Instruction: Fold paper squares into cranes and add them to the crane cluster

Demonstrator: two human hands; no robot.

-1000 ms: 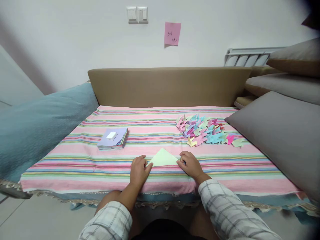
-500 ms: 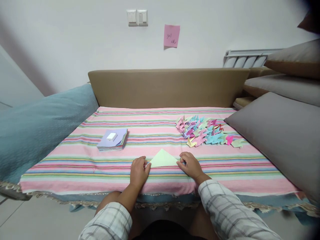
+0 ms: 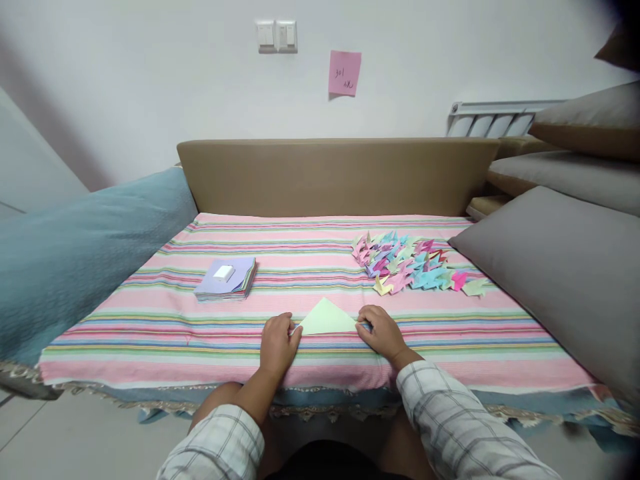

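A pale green paper folded into a triangle (image 3: 326, 318) lies on the striped cloth (image 3: 310, 353) near its front edge. My left hand (image 3: 277, 345) pinches the triangle's left corner with curled fingers. At the right corner my right hand (image 3: 383, 331) does the same, fingers curled on the paper. Both forearms wear checked sleeves. A stack of coloured paper squares (image 3: 227, 278) with a small white block on top sits to the left. A heap of several folded paper cranes (image 3: 410, 264) lies at the right rear.
A teal cushion (image 3: 75, 253) borders the left side, grey cushions (image 3: 560, 267) the right. A tan backrest (image 3: 335, 175) stands behind. The wall carries a pink note (image 3: 345, 73) and light switches (image 3: 277, 36).
My left hand has slid slightly left along the triangle's corner. The view has shifted a little; the paper stays in place.
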